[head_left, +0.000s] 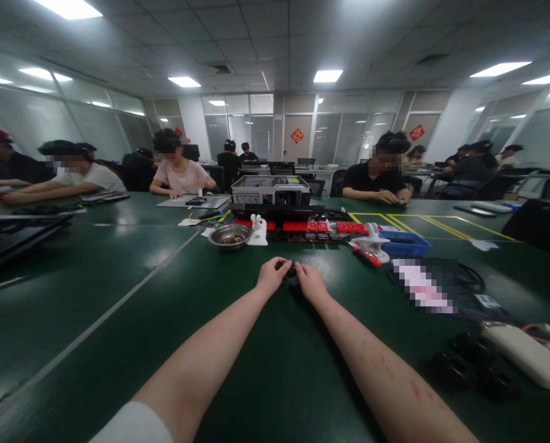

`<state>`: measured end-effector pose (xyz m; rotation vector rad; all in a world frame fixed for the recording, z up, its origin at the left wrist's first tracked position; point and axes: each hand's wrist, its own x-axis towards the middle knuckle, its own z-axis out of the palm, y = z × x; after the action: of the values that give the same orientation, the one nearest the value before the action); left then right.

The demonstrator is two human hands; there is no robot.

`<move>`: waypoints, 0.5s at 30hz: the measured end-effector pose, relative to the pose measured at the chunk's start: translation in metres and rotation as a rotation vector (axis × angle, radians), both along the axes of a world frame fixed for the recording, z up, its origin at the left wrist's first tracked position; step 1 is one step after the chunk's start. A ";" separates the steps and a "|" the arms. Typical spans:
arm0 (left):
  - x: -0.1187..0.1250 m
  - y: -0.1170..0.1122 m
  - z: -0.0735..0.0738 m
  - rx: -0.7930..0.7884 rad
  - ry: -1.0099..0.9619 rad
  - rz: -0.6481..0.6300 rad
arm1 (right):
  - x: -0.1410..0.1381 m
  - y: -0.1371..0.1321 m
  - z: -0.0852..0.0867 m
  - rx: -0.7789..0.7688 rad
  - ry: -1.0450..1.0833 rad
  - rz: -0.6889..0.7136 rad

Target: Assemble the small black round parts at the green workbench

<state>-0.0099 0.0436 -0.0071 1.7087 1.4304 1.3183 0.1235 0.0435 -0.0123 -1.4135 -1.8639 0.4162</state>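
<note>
Both my arms stretch forward over the green table (pixel 238 381). My left hand (pixel 272 275) has its thumb and fingers closed on the left side of a small black rounded part (pixel 292 271). From the other side my right hand (pixel 310 283) grips the same part, its fingers curled in. Most of the part is covered by the fingers, so its exact kind cannot be made out. Beyond my hands stand a metal bowl (pixel 219 236) with small brownish pieces in it and a white rabbit-shaped figure (pixel 258 231).
Red trays (pixel 302 226) lie below an open computer case (pixel 270 192). To the right are a red-handled tool (pixel 367 256), a blue bin (pixel 416 245), several black ring-shaped parts (pixel 457 367) and a beige device (pixel 528 357). Other people sit across the table.
</note>
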 end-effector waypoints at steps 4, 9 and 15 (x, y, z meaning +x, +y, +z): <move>-0.001 0.008 -0.005 -0.089 -0.095 -0.009 | -0.001 0.002 0.000 0.046 -0.017 0.044; -0.002 0.016 -0.009 -0.131 -0.136 -0.021 | -0.002 0.006 -0.003 0.103 0.004 0.120; 0.000 0.008 -0.005 -0.073 -0.080 -0.031 | -0.001 0.007 -0.006 0.042 0.099 0.066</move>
<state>-0.0099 0.0517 -0.0125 1.6072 1.3847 1.2870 0.1223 0.0507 -0.0184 -1.2829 -1.8325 0.4683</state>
